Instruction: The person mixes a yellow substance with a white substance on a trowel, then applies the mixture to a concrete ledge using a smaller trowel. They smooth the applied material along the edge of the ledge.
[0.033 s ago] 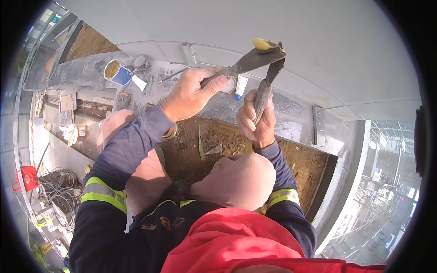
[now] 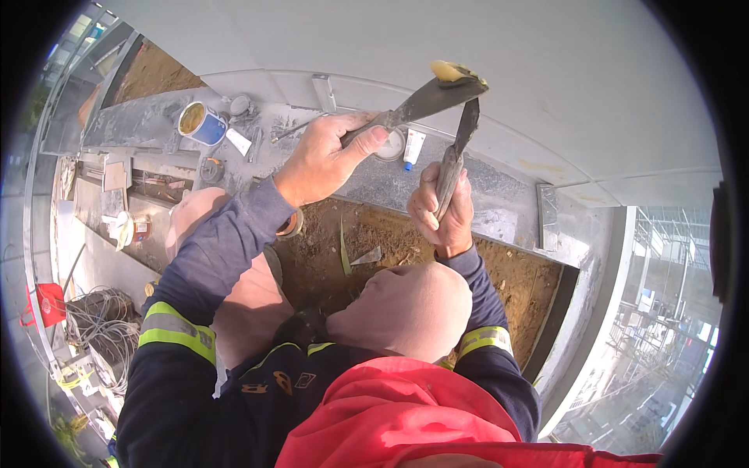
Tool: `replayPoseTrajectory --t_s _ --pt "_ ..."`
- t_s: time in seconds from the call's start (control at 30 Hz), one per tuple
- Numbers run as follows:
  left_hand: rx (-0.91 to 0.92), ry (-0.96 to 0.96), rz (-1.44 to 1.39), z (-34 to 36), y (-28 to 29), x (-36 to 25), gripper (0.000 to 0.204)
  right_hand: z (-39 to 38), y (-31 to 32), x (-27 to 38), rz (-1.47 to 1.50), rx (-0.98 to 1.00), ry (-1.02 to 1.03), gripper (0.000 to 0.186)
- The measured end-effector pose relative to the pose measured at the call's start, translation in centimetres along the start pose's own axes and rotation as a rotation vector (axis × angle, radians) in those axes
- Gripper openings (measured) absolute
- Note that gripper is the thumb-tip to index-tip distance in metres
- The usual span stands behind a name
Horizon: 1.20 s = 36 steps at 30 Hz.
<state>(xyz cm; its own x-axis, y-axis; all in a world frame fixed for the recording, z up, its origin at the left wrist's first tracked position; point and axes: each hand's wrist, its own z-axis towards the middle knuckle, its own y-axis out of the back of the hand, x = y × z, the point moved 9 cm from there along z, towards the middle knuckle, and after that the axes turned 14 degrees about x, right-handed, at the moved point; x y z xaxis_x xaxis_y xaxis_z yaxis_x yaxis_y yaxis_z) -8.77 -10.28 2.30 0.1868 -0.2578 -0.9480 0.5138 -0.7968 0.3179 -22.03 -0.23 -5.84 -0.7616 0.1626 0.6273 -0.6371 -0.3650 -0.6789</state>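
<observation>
My left hand (image 2: 330,153) is wrapped around the handle of a wide putty knife (image 2: 434,100). Yellowish putty (image 2: 452,72) sits in a lump at the far end of its dark blade. My right hand (image 2: 446,204) grips the worn handle of a narrower putty knife (image 2: 466,129), held upright with a dark blade. The narrow blade's tip is just below the wide blade's end; whether they touch, I cannot tell. Both tools are in front of a pale grey panel (image 2: 546,86).
On the dusty grey ledge (image 2: 374,183) stand an open blue-and-white can (image 2: 204,125) of yellowish paste, a white tube with a blue cap (image 2: 413,148) and a round lid (image 2: 392,146). Bare soil (image 2: 320,242) lies below. Tangled cables (image 2: 101,327) and a red bag (image 2: 48,304) are at left.
The narrow putty knife has dropped slightly, its tip moving from the wide blade's end to just beneath it. The wide putty knife has shifted only a little.
</observation>
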Motion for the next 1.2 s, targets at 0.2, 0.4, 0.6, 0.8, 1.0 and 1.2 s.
replayPoseTrajectory --t_s 0.2,0.4,0.6,0.8,1.0,1.2 --pt "-0.098 -0.154 0.226 -0.9 -0.3 -0.1 0.055 1.1 -1.0 6.7 -0.415 -0.376 0.303 0.035" --pt "-0.186 -0.127 0.240 -0.3 -0.6 -1.5 0.055 -0.7 -0.5 3.8 -0.748 -0.393 0.225 0.033" --pt "-0.204 -0.129 0.326 -0.8 -0.4 -0.1 0.055 -0.8 0.0 5.1 -0.753 -0.478 0.306 0.037" --pt "-0.193 -0.146 0.394 0.0 -3.6 -1.1 0.052 -1.3 0.2 4.7 -0.943 -0.587 0.313 0.056" --pt "-0.124 -0.109 0.380 -0.3 -3.4 -0.4 0.051 -1.9 2.0 4.4 -1.056 -0.510 0.177 0.055" --pt "-0.263 -0.192 0.404 -0.2 -1.9 -1.9 0.049 -1.3 -1.3 0.9 -0.981 -0.503 0.184 0.052"
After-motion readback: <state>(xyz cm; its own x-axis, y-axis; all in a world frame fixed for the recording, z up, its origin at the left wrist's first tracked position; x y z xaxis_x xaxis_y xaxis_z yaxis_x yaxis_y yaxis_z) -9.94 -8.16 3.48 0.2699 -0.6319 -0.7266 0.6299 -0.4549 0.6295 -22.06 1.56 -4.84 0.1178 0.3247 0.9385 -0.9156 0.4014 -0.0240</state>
